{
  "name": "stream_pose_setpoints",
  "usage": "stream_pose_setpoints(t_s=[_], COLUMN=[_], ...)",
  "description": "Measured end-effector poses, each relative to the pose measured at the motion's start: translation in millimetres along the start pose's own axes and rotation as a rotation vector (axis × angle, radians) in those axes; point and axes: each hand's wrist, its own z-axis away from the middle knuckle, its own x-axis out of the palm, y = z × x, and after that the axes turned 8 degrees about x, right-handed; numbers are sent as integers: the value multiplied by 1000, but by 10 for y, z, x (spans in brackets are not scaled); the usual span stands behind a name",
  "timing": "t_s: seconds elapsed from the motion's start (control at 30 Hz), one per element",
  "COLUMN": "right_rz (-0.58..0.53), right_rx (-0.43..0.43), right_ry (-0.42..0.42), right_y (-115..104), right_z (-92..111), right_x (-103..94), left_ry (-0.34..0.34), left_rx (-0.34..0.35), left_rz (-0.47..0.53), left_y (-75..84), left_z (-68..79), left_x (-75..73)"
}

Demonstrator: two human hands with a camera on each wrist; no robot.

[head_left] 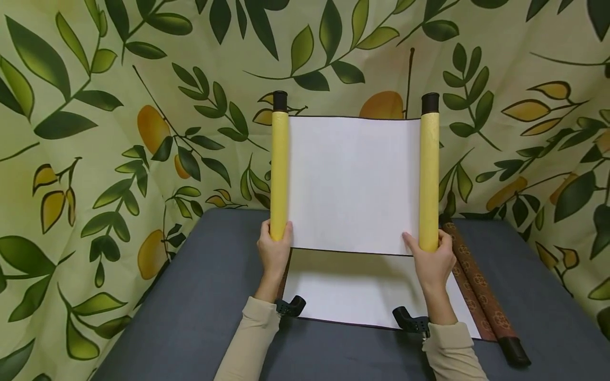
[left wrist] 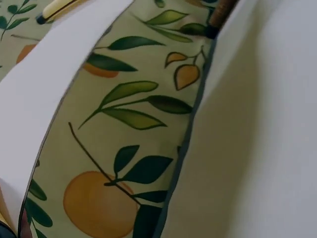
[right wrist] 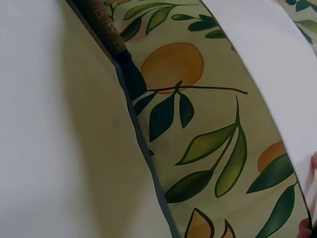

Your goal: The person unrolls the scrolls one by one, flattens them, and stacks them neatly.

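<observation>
Between both hands a yellow scroll with black end caps is held up in the head view, its blank white sheet point(head_left: 355, 182) unrolled. My left hand point(head_left: 275, 254) grips the lower end of the left yellow roller point(head_left: 279, 169), thumb on the sheet's side. Around the bottom of the right yellow roller point(head_left: 429, 174) my right hand point(head_left: 432, 263) curls, its thumb against the white sheet. A second scroll's white sheet point(head_left: 352, 301) lies open on the table below, partly hidden by the raised one. Fingertips of the right hand show at the edge of the right wrist view.
The brown patterned roller point(head_left: 481, 280) of the lower scroll lies along the right, its black cap point(head_left: 514, 353) toward me. A grey-blue cloth covers the table point(head_left: 190, 312). Leaf-printed fabric point(head_left: 119, 132) hangs behind and at both sides.
</observation>
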Motion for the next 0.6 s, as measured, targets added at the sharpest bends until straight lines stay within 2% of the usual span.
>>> stream_pose_setpoints(t_s=[0.13,0.27,0.4,0.6], right_rz=[-28,-68,-57,13], right_rx=[4,14,22,-2], right_ry=[-56,-88,-88,-66], right_y=[-1,51,108,178], right_z=[-33,-79,-113,-114], right_x=[-56,-92,-117,-158], left_ry=[-30,-33,-34,-66], left_rx=[-6,25,47,20], left_rz=[-1,-13,-30,-60], left_y=[-15,-57,-93,-102], left_z=[4,3,-13,1], left_x=[-31,-56,-79,-120])
